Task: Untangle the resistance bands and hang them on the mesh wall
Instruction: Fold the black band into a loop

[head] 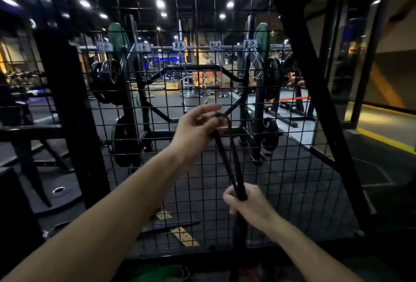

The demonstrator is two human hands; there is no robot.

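Observation:
A black resistance band (229, 157) stretches as a narrow loop in front of the black mesh wall (292, 169). My left hand (198, 128) holds the loop's top end, fingers curled around it close to the mesh. My right hand (247, 205) is closed on the band's lower part, and the rest of the band hangs down below my fist. A silver hook (255, 65) hangs on the mesh at the upper right, under one of several small labels (249, 44). Green and red bands (162, 274) lie at the bottom edge, partly hidden.
Thick black frame posts (74, 124) stand left and right of the mesh. Behind the mesh are racks with weight plates (272, 79). A yellow floor line (387, 139) runs at the right. A dark bench (27, 133) stands at the left.

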